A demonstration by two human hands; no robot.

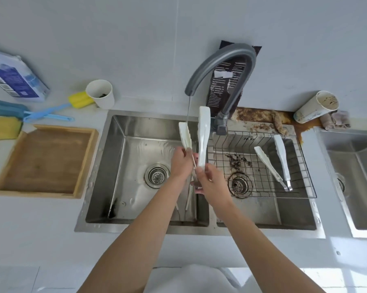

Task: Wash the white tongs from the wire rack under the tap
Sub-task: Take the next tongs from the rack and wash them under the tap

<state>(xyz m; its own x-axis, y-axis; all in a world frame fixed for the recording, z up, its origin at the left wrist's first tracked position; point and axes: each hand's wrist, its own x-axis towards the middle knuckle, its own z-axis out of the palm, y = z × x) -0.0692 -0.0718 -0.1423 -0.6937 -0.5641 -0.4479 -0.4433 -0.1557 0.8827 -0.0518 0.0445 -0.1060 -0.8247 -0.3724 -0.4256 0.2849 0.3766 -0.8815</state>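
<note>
White tongs (pixel 203 136) stand tips-up over the divider of the double sink (pixel 114 149). My right hand (pixel 210 180) grips their right arm near the hinge. My left hand (pixel 181 162) pinches the left arm (pixel 184 135) and holds it under a thin stream of water from the grey tap (pixel 222 66). A second pair of white tongs (pixel 271 163) lies in the wire rack (pixel 263 193) over the right basin, to the right of both hands.
A wooden tray (pixel 43 161) sits left of the sink. Behind it lie sponge brushes (pixel 49 112), a paper cup (pixel 101 94) and a blue box (pixel 15 81). A stained cup (pixel 318 106), cloth and brown grime sit behind the rack. Another sink (pixel 356 178) lies far right.
</note>
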